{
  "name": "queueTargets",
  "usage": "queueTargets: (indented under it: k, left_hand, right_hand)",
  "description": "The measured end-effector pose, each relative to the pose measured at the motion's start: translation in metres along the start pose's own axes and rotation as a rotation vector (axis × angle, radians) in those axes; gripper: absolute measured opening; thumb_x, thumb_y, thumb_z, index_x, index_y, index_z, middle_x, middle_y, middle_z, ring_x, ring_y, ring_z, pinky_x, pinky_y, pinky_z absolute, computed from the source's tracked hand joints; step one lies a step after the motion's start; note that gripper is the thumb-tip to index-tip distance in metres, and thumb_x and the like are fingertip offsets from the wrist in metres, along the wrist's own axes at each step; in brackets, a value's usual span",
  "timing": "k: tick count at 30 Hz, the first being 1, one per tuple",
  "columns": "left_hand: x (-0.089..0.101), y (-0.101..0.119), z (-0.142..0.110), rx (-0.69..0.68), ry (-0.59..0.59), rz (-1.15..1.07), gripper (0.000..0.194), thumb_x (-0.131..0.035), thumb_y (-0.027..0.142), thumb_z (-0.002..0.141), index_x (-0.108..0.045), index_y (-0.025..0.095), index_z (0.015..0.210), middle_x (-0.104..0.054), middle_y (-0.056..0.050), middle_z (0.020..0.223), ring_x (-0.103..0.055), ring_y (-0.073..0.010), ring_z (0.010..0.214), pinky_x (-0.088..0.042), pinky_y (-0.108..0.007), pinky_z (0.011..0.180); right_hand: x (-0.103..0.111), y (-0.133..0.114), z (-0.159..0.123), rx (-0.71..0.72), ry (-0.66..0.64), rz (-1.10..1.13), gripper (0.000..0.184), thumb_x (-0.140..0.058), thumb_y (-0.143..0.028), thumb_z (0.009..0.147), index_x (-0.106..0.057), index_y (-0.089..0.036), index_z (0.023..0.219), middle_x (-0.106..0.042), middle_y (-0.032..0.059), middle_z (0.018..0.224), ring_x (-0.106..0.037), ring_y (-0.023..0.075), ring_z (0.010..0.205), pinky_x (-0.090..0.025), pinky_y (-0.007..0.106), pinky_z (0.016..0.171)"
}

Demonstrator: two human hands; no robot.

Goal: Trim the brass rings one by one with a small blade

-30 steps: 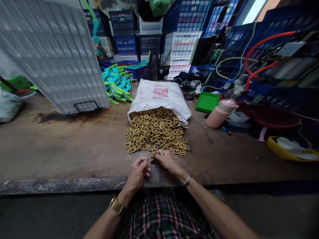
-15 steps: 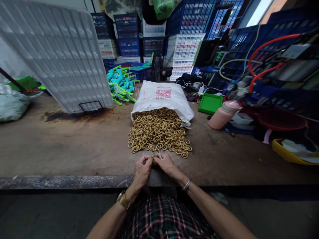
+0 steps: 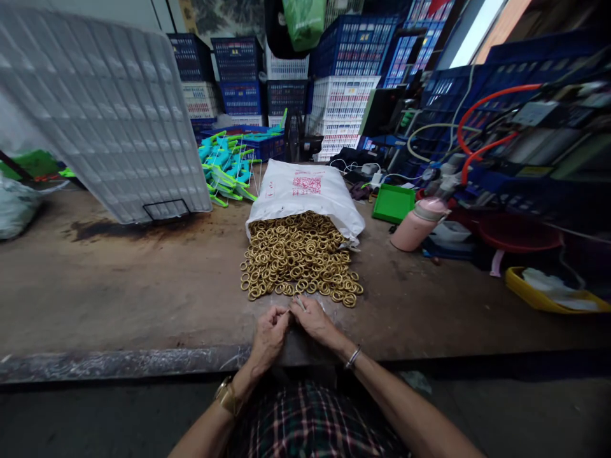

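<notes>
My left hand (image 3: pixel 270 334) is closed in a pinch just in front of the ring pile, on what looks like a gold ring, mostly hidden by the fingertips. Close beside it, my right hand (image 3: pixel 314 322) is closed around a slim grey tool (image 3: pixel 300 303); its kind is too small to tell. Both sets of fingertips meet low over the table's front part. Past them lies a heap of gold rings (image 3: pixel 296 254), spilling from the mouth of a white sack (image 3: pixel 305 184) with red print.
The wooden table (image 3: pixel 157 292) ends at a worn front edge. A translucent ribbed panel (image 3: pixel 109 121) leans at left, near turquoise-and-green plastic pieces (image 3: pixel 226 165). At right are a green tray (image 3: pixel 394 202), a pink bottle (image 3: pixel 417 224) and a yellow tray (image 3: pixel 548 296). Stacked crates (image 3: pixel 351 102) stand behind.
The camera view has shifted slightly, so the scene sits lower and further left. My hands stay together; the gold ring visible between them earlier is now mostly covered by fingers.
</notes>
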State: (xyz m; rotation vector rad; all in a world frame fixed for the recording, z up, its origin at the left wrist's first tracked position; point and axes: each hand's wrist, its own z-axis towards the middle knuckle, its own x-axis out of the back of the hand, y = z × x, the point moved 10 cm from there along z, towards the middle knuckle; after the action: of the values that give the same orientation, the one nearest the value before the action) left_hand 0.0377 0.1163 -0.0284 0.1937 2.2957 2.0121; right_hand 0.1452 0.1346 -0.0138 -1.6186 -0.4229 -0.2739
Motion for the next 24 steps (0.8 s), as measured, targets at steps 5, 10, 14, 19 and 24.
queueTargets:
  k: [5, 10, 14, 19, 24]
  left_hand:
    - [-0.013, -0.018, -0.008, 0.259, -0.121, -0.282, 0.034, -0.060, 0.048, 0.070, -0.048, 0.018, 0.080, -0.039, 0.010, 0.047, -0.021, -0.0020, 0.032, -0.012, -0.017, 0.034]
    - [-0.019, -0.012, -0.011, 0.282, -0.201, -0.455, 0.036, -0.065, 0.046, 0.067, -0.045, 0.018, 0.078, -0.044, 0.009, 0.053, -0.021, 0.0004, 0.032, -0.009, -0.015, 0.033]
    - [-0.019, -0.008, -0.011, 0.273, -0.221, -0.504, 0.036, -0.065, 0.045, 0.068, -0.045, 0.016, 0.075, -0.046, 0.008, 0.057, -0.021, 0.0014, 0.032, -0.009, -0.015, 0.033]
    - [-0.017, -0.007, -0.011, 0.252, -0.188, -0.521, 0.038, -0.067, 0.045, 0.066, -0.044, 0.016, 0.073, -0.047, 0.007, 0.056, -0.023, 0.0016, 0.032, -0.011, -0.015, 0.033]
    - [-0.014, -0.012, -0.009, 0.238, -0.128, -0.485, 0.040, -0.067, 0.047, 0.065, -0.043, 0.017, 0.075, -0.049, 0.008, 0.056, -0.024, 0.0014, 0.031, -0.012, -0.014, 0.032]
  right_hand:
    - [-0.001, 0.000, 0.000, -0.008, -0.012, 0.069, 0.024, -0.038, -0.033, 0.076, -0.041, -0.020, 0.056, -0.040, -0.0056, 0.051, -0.036, 0.0087, 0.050, -0.029, 0.022, 0.050]
    - [-0.002, 0.002, 0.001, 0.005, -0.002, 0.090, 0.026, -0.039, -0.033, 0.076, -0.042, -0.020, 0.054, -0.039, -0.0057, 0.050, -0.035, 0.0083, 0.048, -0.029, 0.022, 0.049]
    - [-0.002, -0.003, 0.000, 0.022, -0.011, 0.089, 0.027, -0.039, -0.033, 0.077, -0.044, -0.019, 0.054, -0.042, -0.0052, 0.049, -0.037, 0.0082, 0.047, -0.029, 0.022, 0.049]
    - [-0.002, -0.012, -0.002, 0.051, -0.035, 0.059, 0.025, -0.040, -0.029, 0.077, -0.046, -0.019, 0.056, -0.045, -0.0046, 0.051, -0.040, 0.0088, 0.051, -0.031, 0.022, 0.052]
    - [-0.006, -0.009, 0.001, 0.068, -0.038, 0.006, 0.019, -0.046, -0.031, 0.075, -0.053, -0.017, 0.065, -0.048, -0.0045, 0.057, -0.041, 0.0089, 0.056, -0.031, 0.021, 0.054]
